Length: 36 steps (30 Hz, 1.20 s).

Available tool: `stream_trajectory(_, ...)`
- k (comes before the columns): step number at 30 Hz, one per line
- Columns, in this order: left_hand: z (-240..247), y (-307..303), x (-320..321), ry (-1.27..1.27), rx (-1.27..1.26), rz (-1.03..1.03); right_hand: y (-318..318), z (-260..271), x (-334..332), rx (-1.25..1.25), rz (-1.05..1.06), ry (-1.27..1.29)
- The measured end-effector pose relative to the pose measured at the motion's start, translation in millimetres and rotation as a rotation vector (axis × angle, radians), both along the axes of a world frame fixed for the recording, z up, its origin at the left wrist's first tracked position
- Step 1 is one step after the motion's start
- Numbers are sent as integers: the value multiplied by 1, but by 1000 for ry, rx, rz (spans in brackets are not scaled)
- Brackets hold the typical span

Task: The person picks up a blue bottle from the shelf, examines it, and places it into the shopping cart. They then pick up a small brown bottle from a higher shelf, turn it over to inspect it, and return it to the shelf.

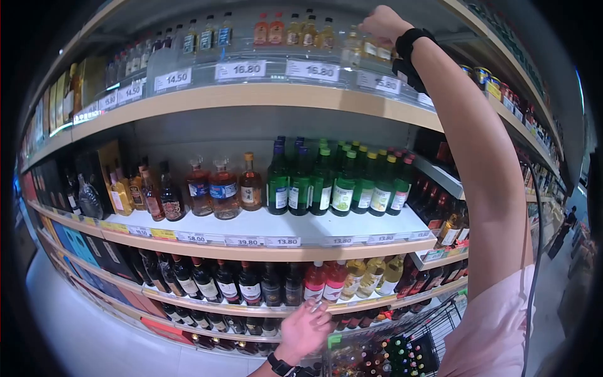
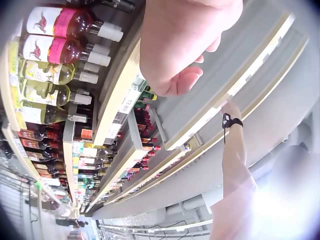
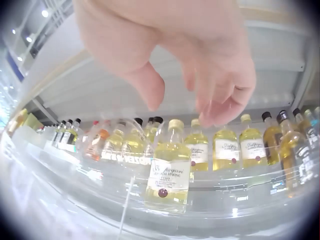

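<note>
My right hand (image 1: 384, 26) is raised to the top shelf, over a row of small bottles. In the right wrist view, a small bottle of pale yellow liquor (image 3: 169, 175) with a gold cap stands in a clear acrylic tray (image 3: 125, 200), just below the gap between thumb and fingers. The fingers (image 3: 220, 107) bend downward, and nothing is between them and the thumb. Similar yellow bottles (image 3: 226, 150) stand behind it. Lower down, my left hand (image 1: 306, 330) hangs with loosely bent fingers in front of pink-labelled bottles (image 1: 325, 283), holding nothing.
Green bottles (image 1: 342, 188) and brown liquor bottles (image 1: 223, 191) fill the middle shelf. Dark wine bottles (image 1: 226, 283) line the shelf underneath. A wire shopping cart (image 1: 433, 327) is at the lower right, near more bottles. Price tags (image 1: 240, 69) run along the shelf edges.
</note>
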State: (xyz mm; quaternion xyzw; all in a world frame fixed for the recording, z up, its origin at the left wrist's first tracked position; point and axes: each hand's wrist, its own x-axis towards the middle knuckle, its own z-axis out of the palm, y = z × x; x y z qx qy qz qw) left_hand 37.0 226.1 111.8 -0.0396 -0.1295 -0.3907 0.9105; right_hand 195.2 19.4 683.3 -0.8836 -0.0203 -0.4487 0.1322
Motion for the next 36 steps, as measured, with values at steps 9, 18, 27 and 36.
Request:
stream_trajectory(9,-20,-29,-66,24,174,17,-81,-231,-185,168,613,72)
stream_trajectory(18,-30,-60,-133,137,408,85,-170,-506,-274,711,693,707)
stream_trajectory(27,-27,-43,-131,163,321,183,-179,-309,-225,446,576,318)
stream_trajectory(36,-16,-2,-62,133,187,309,-100,-79,-107,-192,249,-24)
